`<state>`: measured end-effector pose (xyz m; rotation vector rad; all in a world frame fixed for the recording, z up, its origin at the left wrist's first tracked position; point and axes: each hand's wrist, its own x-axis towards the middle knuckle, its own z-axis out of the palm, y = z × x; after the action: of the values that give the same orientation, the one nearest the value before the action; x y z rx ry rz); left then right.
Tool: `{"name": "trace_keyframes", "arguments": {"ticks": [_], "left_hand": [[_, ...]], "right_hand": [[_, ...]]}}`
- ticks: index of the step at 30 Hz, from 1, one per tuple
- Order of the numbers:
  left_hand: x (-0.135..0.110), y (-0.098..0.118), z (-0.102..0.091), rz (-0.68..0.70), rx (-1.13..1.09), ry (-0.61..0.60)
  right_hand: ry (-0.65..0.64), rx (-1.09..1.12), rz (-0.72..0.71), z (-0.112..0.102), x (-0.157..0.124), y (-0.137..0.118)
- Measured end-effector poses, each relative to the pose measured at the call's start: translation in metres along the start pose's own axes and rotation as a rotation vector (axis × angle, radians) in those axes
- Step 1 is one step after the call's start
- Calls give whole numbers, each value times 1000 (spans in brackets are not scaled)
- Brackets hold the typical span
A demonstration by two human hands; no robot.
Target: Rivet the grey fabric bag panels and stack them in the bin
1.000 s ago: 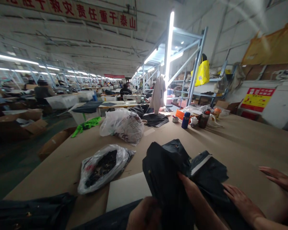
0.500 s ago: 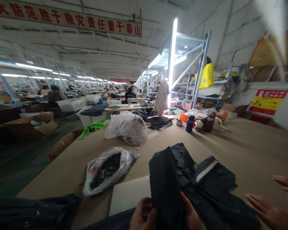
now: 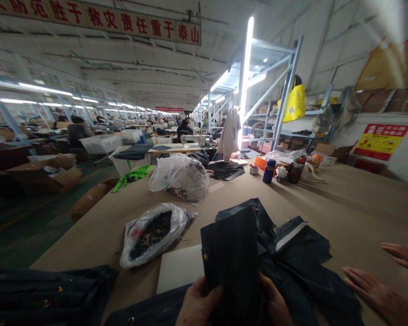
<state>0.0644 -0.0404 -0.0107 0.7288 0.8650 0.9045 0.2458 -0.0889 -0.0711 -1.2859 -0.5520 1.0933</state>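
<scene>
My left hand (image 3: pixel 200 302) grips the left edge of a dark folded fabric piece (image 3: pixel 231 258), thumb lying on its face. On the other side, my right hand (image 3: pixel 274 299) is closed around the right edge, its fingers partly behind the cloth. The piece stands upright in front of me, with one gold snap button on its left edge. Just beyond it lie dark garment pieces (image 3: pixel 302 267), one with a pale strip. A white sheet (image 3: pixel 177 267) rests flat behind my left hand. More dark garments with gold snaps (image 3: pixel 47 290) are stacked at the lower left.
An open plastic bag of small dark parts (image 3: pixel 156 235) and a fuller white bag (image 3: pixel 180 176) stand on the brown table (image 3: pixel 367 203). A blue flask (image 3: pixel 269 171) and bottles are farther back. Another person's hands (image 3: pixel 377 290) rest at the right.
The fabric piece has turned and shifted slightly left, so a gold snap now shows on its left edge. Both hands still hold it. The view has tilted a little.
</scene>
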Motion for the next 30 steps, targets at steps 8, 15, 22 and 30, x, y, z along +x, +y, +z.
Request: {"name": "trace_keyframes", "arguments": {"ticks": [8, 15, 22, 30], "left_hand": [[-28, 67, 28, 54, 278, -313], [-65, 78, 59, 600, 1396, -505], [-115, 108, 31, 495, 1592, -442], [-82, 140, -46, -8, 1564, -276]], "right_hand": [[142, -72, -443, -35, -15, -80], [-440, -1347, -1472, 4, -80, -183], [-827, -1171, -991, 18, -82, -180], [-917, -536, 138, 45, -45, -92]]}}
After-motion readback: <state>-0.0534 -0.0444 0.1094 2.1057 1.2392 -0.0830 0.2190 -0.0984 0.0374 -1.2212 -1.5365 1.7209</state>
